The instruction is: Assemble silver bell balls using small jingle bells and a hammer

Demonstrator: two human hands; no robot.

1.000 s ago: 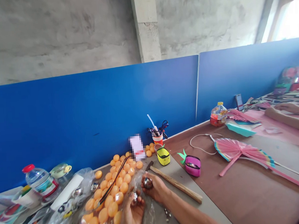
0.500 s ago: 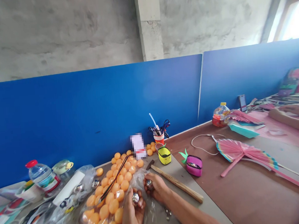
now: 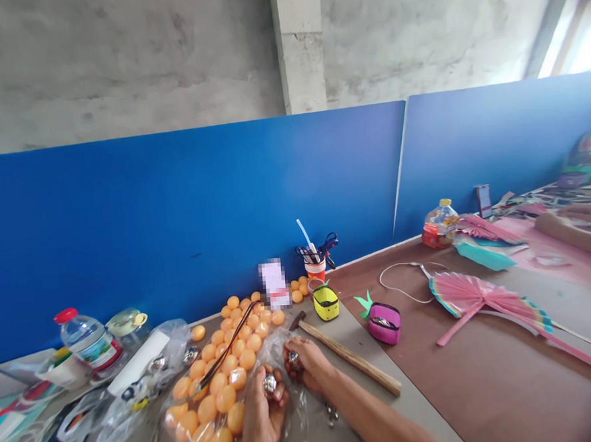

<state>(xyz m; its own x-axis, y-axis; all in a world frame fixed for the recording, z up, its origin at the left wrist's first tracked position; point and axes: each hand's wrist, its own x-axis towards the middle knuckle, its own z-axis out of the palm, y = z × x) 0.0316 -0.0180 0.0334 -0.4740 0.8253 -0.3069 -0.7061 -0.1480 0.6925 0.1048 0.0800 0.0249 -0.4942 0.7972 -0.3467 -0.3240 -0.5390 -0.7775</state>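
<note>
My left hand [image 3: 264, 413] is closed around a shiny silver ball [image 3: 270, 383], which shows between thumb and fingers. Just to its right, my right hand [image 3: 310, 367] grips a second silver ball [image 3: 295, 361]. A clear plastic bag of orange balls [image 3: 226, 398] lies beside my left hand, its loose clear end reaching under and between both hands. Some small shiny metal pieces [image 3: 331, 414] rest below my right forearm. A hammer with a wooden handle [image 3: 354, 357] lies to the right of my right hand.
A yellow pouch [image 3: 326, 304] and a magenta pouch [image 3: 384, 323] stand beyond the hammer. Behind is a cup of tools [image 3: 315, 269]. At left are a water bottle [image 3: 93, 347] and plastic bags. A pink fan [image 3: 485, 296] lies right, near another person's arm [image 3: 577, 234].
Both hands keep hold of their silver balls and have barely moved. The whole view has shifted slightly.
</note>
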